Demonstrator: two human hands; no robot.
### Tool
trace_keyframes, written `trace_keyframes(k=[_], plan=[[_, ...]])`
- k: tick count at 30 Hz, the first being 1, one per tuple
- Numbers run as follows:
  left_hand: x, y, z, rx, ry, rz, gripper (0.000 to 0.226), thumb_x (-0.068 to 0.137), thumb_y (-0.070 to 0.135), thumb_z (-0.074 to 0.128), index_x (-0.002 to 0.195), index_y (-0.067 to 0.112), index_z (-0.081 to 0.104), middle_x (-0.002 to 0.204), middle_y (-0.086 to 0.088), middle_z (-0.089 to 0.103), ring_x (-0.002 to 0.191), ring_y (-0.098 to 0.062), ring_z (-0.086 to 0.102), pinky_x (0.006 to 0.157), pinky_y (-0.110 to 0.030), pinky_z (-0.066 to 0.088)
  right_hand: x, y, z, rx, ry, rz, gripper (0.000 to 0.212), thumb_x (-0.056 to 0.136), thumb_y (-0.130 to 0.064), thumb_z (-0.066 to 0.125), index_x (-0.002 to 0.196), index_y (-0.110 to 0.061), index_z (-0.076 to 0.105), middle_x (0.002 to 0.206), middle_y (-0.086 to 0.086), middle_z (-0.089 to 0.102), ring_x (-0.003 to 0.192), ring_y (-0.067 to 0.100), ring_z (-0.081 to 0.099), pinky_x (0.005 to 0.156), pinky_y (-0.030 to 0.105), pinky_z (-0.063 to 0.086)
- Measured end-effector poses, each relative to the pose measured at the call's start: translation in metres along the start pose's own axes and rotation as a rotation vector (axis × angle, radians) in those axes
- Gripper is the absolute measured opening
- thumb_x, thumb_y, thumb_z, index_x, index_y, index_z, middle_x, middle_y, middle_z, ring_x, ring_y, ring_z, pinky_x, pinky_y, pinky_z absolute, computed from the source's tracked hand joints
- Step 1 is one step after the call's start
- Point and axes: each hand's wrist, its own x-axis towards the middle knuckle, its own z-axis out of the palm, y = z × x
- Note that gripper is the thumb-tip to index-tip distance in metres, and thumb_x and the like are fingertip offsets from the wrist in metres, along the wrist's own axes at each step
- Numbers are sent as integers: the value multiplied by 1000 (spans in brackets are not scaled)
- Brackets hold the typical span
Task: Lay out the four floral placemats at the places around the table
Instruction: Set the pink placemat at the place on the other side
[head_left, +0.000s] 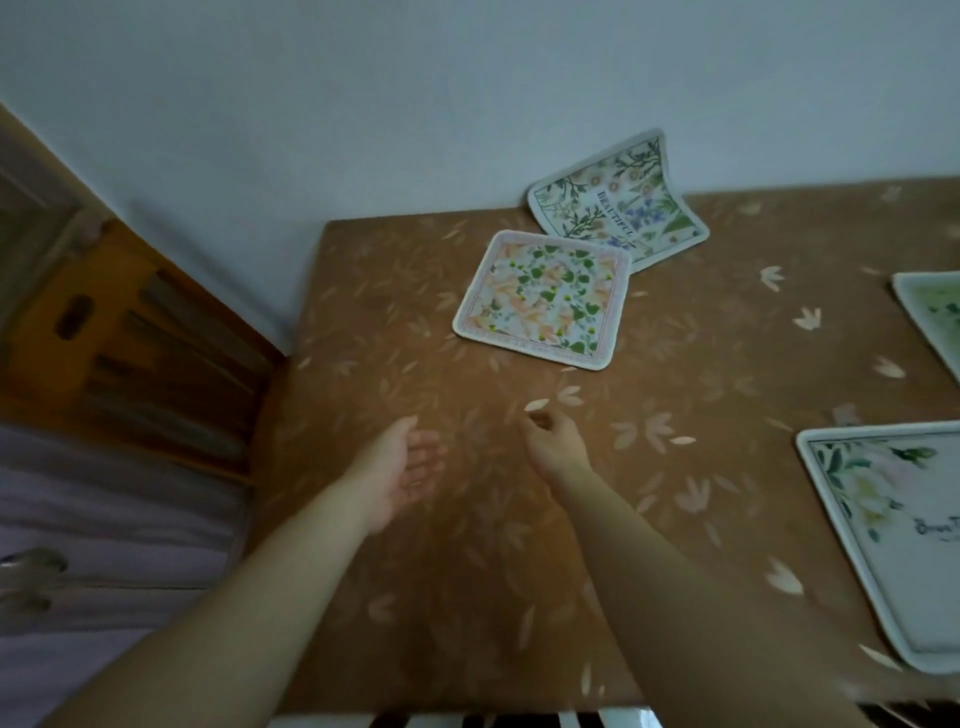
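- Table (675, 519), brown leaf-print cover: landmark for all entries; far edge against the wall.
- White-ground mat (904, 540): right side of table, cut by the frame, flat.
- "Beautiful" mat (618, 200): far edge of table, its back curled up the wall.
- Pink-bordered mat (543, 299): far part of table, one corner overlapping the "Beautiful" mat; lay ahead of both hands, slightly right, set diagonally.
- Green mat (935, 317): right edge of table, only a corner visible.
- Left hand (402, 470): above table's near-left, palm open, fingers spread, empty.
- Right hand (553, 441): fingers loosely curled, empty; judged nearer the pink-bordered mat.
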Motion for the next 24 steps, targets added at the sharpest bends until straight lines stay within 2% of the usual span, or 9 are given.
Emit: trace_keyframes(k=[2, 4, 7, 9, 13, 16, 18, 21, 24], plan=[[25, 16, 8, 29, -40, -31, 42, 105, 43, 42, 107, 11, 69, 104, -9, 74, 95, -24, 67, 88, -39, 51, 25, -1, -2, -235, 55, -31, 52, 96, -41, 60, 140, -14, 61, 135, 10, 67, 124, 33, 62, 98, 41, 51], [53, 31, 19, 57, -91, -46, 39, 105, 42, 43, 108, 11, 67, 102, -9, 73, 93, -24, 67, 85, -38, 51, 46, 3, -6, -442, 93, 37, 78, 94, -49, 63, 160, -17, 37, 163, 12, 40, 148, 40, 37, 117, 55, 38], [99, 52, 40, 45, -155, -73, 33, 104, 38, 45, 110, 11, 62, 98, -9, 72, 88, -22, 67, 77, -36, 51, 64, 13, -6, -598, 82, 207, 110, 84, -62, 75, 167, -34, 9, 177, 6, -2, 160, 41, -1, 121, 71, 19], [130, 64, 55, 16, -192, -93, 33, 104, 36, 46, 118, 9, 59, 102, -10, 70, 90, -23, 67, 79, -36, 52, 73, 25, 2, -661, 69, 280, 123, 79, -64, 80, 167, -36, 0, 176, 3, -17, 160, 42, -15, 121, 74, 12], [192, 89, 80, -79, -224, -110, 49, 106, 32, 45, 145, 2, 43, 122, -14, 64, 111, -26, 62, 100, -37, 46, 87, 35, 13, -688, 83, 321, 132, 72, -59, 88, 168, -34, 0, 175, 3, -23, 158, 43, -20, 119, 78, 9], [225, 102, 96, -152, -231, -134, 52, 106, 31, 46, 149, 2, 39, 139, -17, 57, 120, -26, 59, 106, -36, 44, 90, 38, 13, -680, 104, 332, 134, 70, -57, 91, 168, -35, 1, 175, 1, -23, 159, 41, -21, 118, 78, 8], [240, 106, 99, -205, -233, -167, 47, 105, 31, 48, 142, 3, 46, 131, -14, 61, 111, -23, 61, 100, -34, 47, 90, 38, 13, -683, 109, 341, 133, 70, -56, 91, 167, -37, 1, 175, 0, -23, 159, 40, -21, 119, 78, 7], [251, 105, 101, -234, -234, -186, 37, 105, 32, 52, 129, 4, 55, 105, -7, 65, 91, -16, 64, 89, -29, 50, 88, 37, 13, -695, 119, 342, 132, 71, -55, 90, 167, -38, 2, 175, -1, -22, 159, 39, -20, 121, 77, 8], [255, 105, 101, -223, -257, -144, 24, 103, 27, 57, 118, 9, 61, 98, -3, 68, 86, -13, 67, 85, -27, 54, 86, 37, 13, -691, 130, 343, 131, 69, -56, 91, 167, -39, 4, 176, -2, -21, 160, 38, -19, 122, 76, 9]])
